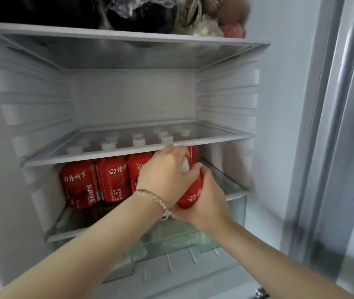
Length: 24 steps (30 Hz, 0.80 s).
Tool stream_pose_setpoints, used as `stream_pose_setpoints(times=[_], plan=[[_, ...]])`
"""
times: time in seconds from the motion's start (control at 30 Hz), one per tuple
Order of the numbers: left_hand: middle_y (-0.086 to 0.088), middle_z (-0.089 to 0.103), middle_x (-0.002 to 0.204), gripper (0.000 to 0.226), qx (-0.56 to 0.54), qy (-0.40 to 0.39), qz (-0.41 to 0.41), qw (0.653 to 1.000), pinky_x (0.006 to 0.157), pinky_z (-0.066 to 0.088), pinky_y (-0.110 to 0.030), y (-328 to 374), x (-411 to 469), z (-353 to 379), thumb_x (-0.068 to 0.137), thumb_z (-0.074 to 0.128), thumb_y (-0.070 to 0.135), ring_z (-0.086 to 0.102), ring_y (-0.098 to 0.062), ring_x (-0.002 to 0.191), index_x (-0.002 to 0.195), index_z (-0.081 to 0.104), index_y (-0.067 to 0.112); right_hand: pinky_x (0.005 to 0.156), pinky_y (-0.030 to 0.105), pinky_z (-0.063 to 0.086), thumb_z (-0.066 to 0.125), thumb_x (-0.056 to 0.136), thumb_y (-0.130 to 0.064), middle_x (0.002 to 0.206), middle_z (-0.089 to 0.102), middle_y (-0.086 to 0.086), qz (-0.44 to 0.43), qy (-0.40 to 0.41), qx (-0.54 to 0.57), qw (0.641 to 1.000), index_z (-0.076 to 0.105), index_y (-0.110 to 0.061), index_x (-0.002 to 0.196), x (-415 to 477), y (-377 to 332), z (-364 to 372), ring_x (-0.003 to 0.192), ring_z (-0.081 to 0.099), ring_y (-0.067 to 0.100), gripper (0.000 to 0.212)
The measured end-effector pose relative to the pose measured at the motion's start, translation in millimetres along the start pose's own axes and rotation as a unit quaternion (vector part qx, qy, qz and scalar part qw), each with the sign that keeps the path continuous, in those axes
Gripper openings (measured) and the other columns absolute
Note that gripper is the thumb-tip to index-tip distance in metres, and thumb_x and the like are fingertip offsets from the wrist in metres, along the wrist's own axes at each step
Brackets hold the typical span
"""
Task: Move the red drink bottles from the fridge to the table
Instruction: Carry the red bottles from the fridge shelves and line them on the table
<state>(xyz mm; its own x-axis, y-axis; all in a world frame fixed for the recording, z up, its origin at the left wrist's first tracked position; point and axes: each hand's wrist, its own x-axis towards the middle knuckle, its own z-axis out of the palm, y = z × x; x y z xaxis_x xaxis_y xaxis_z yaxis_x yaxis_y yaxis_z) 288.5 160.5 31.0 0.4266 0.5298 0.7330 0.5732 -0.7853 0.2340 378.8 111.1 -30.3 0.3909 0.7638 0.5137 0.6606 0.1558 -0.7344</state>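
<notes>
Red bottles (111, 180) stand in the fridge at nine o'clock from the left hand (163, 169), whose grip I can't tell. At its four o'clock, the right hand (206, 197) clasps a tilted bottle (190, 196). That looks like the lifting-out step; next it must clear the glass shelf (128, 155) at twelve.

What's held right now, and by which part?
A red bottle, gripped round its body by the right hand. The left hand sits at its white cap; a grip there cannot be told.
</notes>
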Motion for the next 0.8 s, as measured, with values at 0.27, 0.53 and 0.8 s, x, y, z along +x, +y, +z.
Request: stream_pose_setpoints(times=[0.27,0.53,0.8], plan=[[0.006,0.044,0.068,0.029,0.074,0.047,0.008,0.996,0.044,0.027,-0.017,-29,-14,-25,0.085,0.063,0.027,0.047,-0.019,0.053,0.064,0.049,0.014,0.085,0.022,0.048,0.061,0.087,-0.041,0.102,0.065,-0.009,-0.005,-0.090,0.111,0.990,0.056,-0.022,0.107,44,5,-13,0.095,0.062,0.002,0.028],[0.007,0.047,0.074,0.039,0.182,0.005,-0.034,0.983,0.044,0.026,-0.018,-28,-17,-34,0.091,0.043,0.050,0.041,-0.011,0.053,0.069,0.049,0.018,0.100,0.033,0.043,0.085,0.064,-0.030,0.129,0.054,0.004,0.100,-0.082,0.139,0.982,0.034,-0.019,0.135,107,24,37,0.119,0.054,0.021,0.088],[0.009,0.038,0.084,0.025,0.251,-0.061,0.020,0.966,0.060,0.039,-0.025,-31,-15,-41,0.098,0.031,0.041,0.050,-0.017,0.070,0.083,0.036,0.021,0.084,0.021,0.040,0.083,0.065,-0.022,0.108,0.051,-0.010,0.045,0.055,0.131,0.989,0.039,-0.020,0.134,67,18,38,0.097,0.053,0.009,0.082]])
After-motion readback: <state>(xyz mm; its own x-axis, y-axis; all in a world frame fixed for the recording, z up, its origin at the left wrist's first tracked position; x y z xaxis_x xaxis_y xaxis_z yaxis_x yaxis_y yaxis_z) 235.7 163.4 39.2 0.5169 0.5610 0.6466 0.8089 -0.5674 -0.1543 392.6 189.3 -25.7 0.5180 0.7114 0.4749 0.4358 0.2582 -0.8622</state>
